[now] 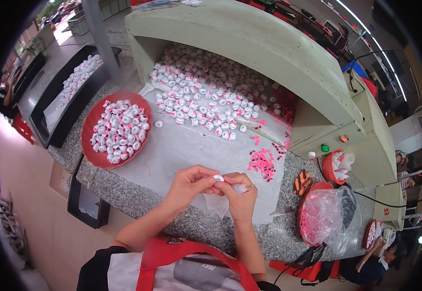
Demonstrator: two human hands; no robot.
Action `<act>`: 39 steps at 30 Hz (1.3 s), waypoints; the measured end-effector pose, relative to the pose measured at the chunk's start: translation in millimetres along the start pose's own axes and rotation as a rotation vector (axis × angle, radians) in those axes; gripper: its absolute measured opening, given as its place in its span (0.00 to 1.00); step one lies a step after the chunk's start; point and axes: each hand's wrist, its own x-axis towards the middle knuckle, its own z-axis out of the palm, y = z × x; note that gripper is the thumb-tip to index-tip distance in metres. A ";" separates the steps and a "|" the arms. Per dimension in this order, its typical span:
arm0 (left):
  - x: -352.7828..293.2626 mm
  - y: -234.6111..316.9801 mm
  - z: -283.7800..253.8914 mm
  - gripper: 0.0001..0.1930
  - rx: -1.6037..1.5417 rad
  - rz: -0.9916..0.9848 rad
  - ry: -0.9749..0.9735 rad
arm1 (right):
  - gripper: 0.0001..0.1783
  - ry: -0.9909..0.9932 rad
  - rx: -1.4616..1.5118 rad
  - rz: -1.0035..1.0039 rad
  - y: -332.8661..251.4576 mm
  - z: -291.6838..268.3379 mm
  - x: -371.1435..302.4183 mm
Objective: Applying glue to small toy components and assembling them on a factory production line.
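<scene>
The left hand (190, 185) and right hand (240, 200) pinch a small round white piece (218, 178) between their fingertips, just below the frame's centre; the right also grips a translucent whitish object (240, 188). Small flat pink pieces (263, 166) lie right of centre; a scalloped red bowl (87, 130) of round white-and-pink pieces (121, 127) sits at left.

Place: factory workshop | small white parts (196, 102) are lying in heaps | a beige machine housing (249, 43) with push-buttons (325, 148) is standing on the speckled workbench (196, 228) | a co-worker (368, 269) is working nearby | a strip light (354, 16) is glowing overhead
</scene>
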 end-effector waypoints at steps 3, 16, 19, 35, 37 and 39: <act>2.6 0.7 -17.8 0.09 0.040 0.005 0.087 | 0.10 0.088 -0.100 0.113 2.2 25.3 5.1; 4.4 -5.4 -13.3 0.09 -0.243 -0.036 0.068 | 0.09 0.014 -0.127 -0.122 -9.2 25.9 12.0; 3.9 -5.4 -17.4 0.09 -0.227 -0.045 0.094 | 0.07 -0.016 -0.185 -0.135 1.1 24.5 13.9; 100.3 27.5 -103.2 0.08 2.438 0.224 0.361 | 0.08 0.029 -0.347 0.014 11.5 -8.6 -13.0; 102.2 29.3 -105.4 0.08 2.558 0.206 0.271 | 0.09 0.086 -0.279 0.079 1.8 -12.1 -13.2; 89.8 27.3 -108.8 0.08 2.379 0.321 0.322 | 0.12 0.083 -0.310 -0.019 8.6 -24.3 -15.0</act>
